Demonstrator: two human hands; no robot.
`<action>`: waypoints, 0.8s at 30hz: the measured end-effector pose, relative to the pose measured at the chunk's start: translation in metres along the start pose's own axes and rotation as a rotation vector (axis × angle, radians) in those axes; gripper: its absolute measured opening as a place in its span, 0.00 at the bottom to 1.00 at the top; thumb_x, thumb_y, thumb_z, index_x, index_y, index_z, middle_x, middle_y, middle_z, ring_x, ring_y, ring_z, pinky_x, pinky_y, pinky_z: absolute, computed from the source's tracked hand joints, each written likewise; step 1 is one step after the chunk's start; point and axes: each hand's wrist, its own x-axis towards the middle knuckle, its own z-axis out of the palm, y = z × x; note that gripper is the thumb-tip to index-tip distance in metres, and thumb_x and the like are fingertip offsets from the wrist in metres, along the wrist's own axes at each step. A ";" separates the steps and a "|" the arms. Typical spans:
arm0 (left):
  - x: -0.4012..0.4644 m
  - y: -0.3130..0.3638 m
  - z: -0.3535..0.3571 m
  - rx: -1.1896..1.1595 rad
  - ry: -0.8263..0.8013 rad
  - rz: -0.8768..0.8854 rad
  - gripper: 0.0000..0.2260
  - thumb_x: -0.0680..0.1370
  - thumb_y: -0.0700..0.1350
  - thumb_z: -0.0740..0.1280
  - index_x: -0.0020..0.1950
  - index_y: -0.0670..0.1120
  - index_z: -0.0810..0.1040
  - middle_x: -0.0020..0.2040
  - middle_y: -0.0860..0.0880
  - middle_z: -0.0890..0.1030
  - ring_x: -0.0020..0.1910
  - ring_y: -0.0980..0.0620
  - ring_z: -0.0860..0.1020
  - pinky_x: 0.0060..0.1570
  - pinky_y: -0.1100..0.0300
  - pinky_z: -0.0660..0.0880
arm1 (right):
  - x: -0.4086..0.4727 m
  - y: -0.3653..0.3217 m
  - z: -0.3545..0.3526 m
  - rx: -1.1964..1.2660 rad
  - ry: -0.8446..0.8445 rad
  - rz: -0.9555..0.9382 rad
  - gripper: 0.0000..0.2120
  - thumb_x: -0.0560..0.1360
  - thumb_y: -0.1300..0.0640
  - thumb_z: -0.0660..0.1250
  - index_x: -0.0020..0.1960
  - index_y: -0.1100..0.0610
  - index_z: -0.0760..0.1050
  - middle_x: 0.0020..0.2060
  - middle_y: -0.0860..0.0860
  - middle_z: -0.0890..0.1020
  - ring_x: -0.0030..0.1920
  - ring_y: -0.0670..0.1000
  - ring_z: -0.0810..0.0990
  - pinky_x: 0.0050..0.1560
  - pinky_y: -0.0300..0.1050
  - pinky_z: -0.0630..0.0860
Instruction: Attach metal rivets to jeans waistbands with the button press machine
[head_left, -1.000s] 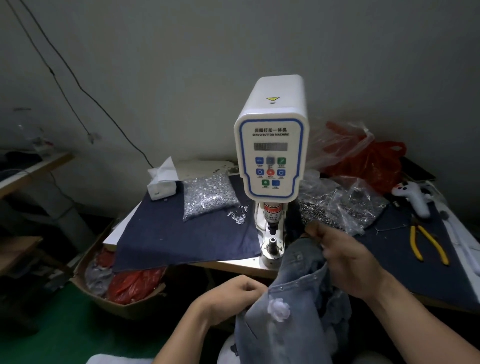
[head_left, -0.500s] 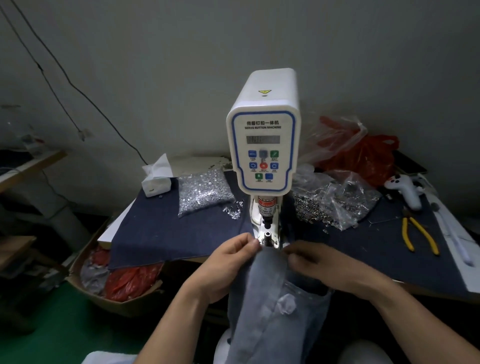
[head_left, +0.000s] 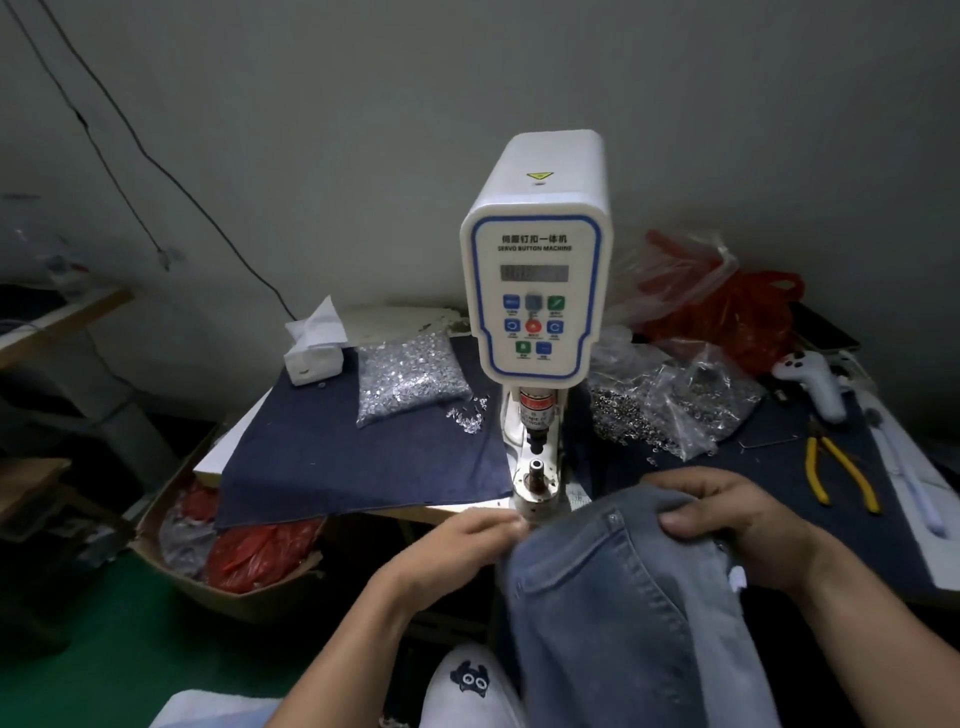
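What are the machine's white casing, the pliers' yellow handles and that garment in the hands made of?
The machine casing looks like smooth moulded plastic: glossy white, rounded corners. The pliers have yellow handles that look rubber- or plastic-coated, though it is too small to be sure. The garment is faded blue denim, with visible weave, stitched seams and a small metal rivet.

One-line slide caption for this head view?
Both hands, left and right, grip jeans just before the button press machine.

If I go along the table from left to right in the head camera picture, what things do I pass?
Tissue box → bag of silver rivets → button machine → clear bag of metal rings → white controller → yellow pliers.
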 end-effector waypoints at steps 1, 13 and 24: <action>-0.002 -0.001 -0.003 -0.176 0.054 0.023 0.09 0.82 0.51 0.70 0.47 0.47 0.83 0.45 0.49 0.82 0.45 0.54 0.77 0.47 0.57 0.75 | -0.002 -0.002 -0.006 -0.074 0.038 0.048 0.17 0.66 0.67 0.70 0.54 0.71 0.80 0.46 0.67 0.82 0.43 0.61 0.83 0.45 0.50 0.79; -0.009 0.023 -0.021 0.156 -0.093 -0.040 0.20 0.75 0.67 0.73 0.49 0.50 0.77 0.45 0.51 0.79 0.45 0.53 0.75 0.46 0.53 0.73 | 0.022 -0.003 0.013 -0.617 0.050 0.046 0.21 0.74 0.37 0.72 0.47 0.56 0.85 0.43 0.52 0.86 0.44 0.50 0.83 0.46 0.46 0.77; 0.008 -0.009 -0.020 -0.488 -0.017 -0.071 0.23 0.76 0.50 0.71 0.66 0.37 0.81 0.64 0.31 0.81 0.61 0.39 0.81 0.64 0.50 0.75 | 0.050 0.025 -0.019 -0.853 0.396 0.071 0.07 0.77 0.44 0.72 0.48 0.47 0.82 0.43 0.44 0.86 0.42 0.40 0.82 0.44 0.38 0.77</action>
